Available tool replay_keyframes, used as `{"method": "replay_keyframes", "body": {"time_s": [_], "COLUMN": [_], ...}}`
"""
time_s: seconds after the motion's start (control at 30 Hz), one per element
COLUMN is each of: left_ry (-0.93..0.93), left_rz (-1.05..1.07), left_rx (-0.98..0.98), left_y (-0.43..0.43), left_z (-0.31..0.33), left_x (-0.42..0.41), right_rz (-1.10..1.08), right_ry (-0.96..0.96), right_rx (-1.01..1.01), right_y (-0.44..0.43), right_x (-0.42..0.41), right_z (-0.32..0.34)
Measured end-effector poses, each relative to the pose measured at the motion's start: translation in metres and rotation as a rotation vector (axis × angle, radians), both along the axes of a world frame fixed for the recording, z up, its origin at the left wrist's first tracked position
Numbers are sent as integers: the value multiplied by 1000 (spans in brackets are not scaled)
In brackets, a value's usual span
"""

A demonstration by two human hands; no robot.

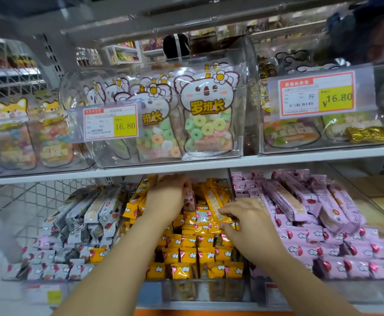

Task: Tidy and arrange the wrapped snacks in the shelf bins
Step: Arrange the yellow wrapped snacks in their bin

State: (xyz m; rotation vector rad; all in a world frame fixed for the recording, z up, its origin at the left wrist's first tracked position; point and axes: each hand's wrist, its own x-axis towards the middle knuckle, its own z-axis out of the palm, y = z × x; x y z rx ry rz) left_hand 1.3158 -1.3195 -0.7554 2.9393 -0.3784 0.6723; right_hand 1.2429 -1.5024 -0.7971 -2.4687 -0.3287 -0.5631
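On the lower shelf, the grey snacks [77, 226] lie in loose heaps at the left. The left hand [168, 197] reaches deep into the middle bin [198, 291] among the yellow snacks [186, 254], and its curled fingers seem to pinch a stray pale wrapper [189, 199]. The right hand [248, 222] grips the lower end of a long yellow bar [215, 204]. The pink snacks [323, 224] fill the right bin. I judge the step is sorting the middle bin; next, the stray should leave and the bar should lie flat.
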Motion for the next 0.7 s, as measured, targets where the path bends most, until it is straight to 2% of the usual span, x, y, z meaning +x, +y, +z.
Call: {"method": "replay_keyframes", "body": {"time_s": [0.17, 0.4, 0.53, 0.7], "left_ry": [-147, -183, -232, -336], "left_rz": [-46, -91, -277, -427], "left_rx": [-157, -396, -595, -706], "left_y": [3, -4, -9, -18], "left_z": [14, 10, -7, -18], "left_x": [-13, -55, -78, -99], "right_rz": [-2, 34, 99, 159], "right_ry": [5, 2, 33, 50], "right_rx": [5, 111, 124, 110], "right_y": [1, 0, -1, -3], "right_x": [-1, -9, -21, -29], "right_z": [1, 16, 25, 26]}}
